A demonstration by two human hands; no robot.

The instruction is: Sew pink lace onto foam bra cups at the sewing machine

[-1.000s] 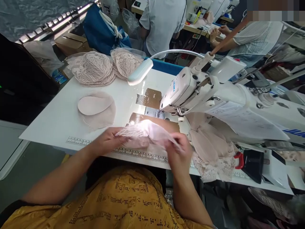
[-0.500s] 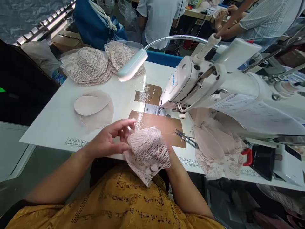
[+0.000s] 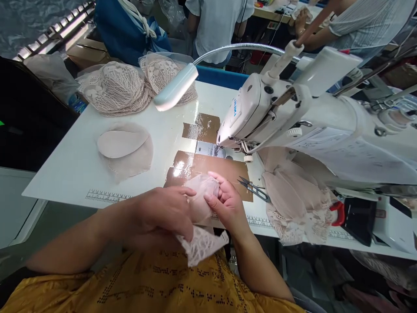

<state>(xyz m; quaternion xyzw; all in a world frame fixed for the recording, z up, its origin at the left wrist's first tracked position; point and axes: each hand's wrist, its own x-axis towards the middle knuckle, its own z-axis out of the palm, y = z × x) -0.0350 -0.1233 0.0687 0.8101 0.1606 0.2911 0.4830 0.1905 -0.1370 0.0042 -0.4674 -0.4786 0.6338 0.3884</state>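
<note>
A pale pink lace cup is held between my two hands above the table's front edge, its smooth sheer lining side turned up. My right hand pinches its right edge between thumb and fingers. Around its left and lower part my left hand is closed, slightly smeared by motion. A white lace flap hangs out below the left fingers, over the mustard-coloured top. Thread snips lie to the right of my right hand, on the brown tape patch and the table.
A white sewing machine with a bendable lamp stands beyond my hands. Stacked lace cups lie at back left, with a sheer piece and cup nearer. Pink fabric is heaped at right. Two other people are behind the table.
The lace cup has been turned, so its lining faces up instead of the lace. My left hand has moved right and closed on it; my right hand has come into view at its edge.
</note>
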